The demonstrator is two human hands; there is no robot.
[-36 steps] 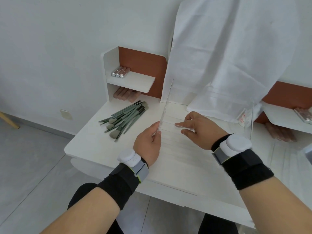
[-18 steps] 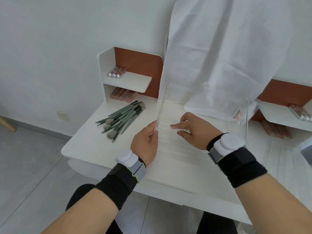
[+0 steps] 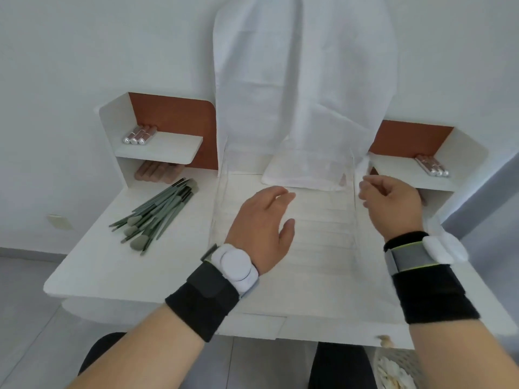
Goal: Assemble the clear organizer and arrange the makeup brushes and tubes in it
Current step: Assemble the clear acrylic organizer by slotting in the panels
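Your left hand point(image 3: 259, 226) lies palm down at frame center, fingers straight and relaxed, over the clear organizer point(image 3: 331, 220); it grips nothing. Can't tell if the palm actually touches the plastic.

Your right hand point(image 3: 393, 206) is at center right, fingers curled in, near the top edge of the organizer's right wall. Thumb and fingers look close to the clear edge, but whether they pinch it or hold nothing I can't tell: the plastic is too transparent and the fingertips are blurred.

The organizer sits mid-table point(image 3: 92, 265), its ridged base flat, with a thin upright wall along each side, left and right. Its far end reaches the white cloth point(image 3: 303, 94) hanging at top center.

Green makeup brushes point(image 3: 156, 217) lie in a loose pile on the table at center left, well apart from the organizer.

Tubes point(image 3: 139, 135) with silver caps lie on the small shelf point(image 3: 168, 147) at upper left. More tubes point(image 3: 432, 165) lie on the right shelf point(image 3: 398, 169), just behind your right hand.
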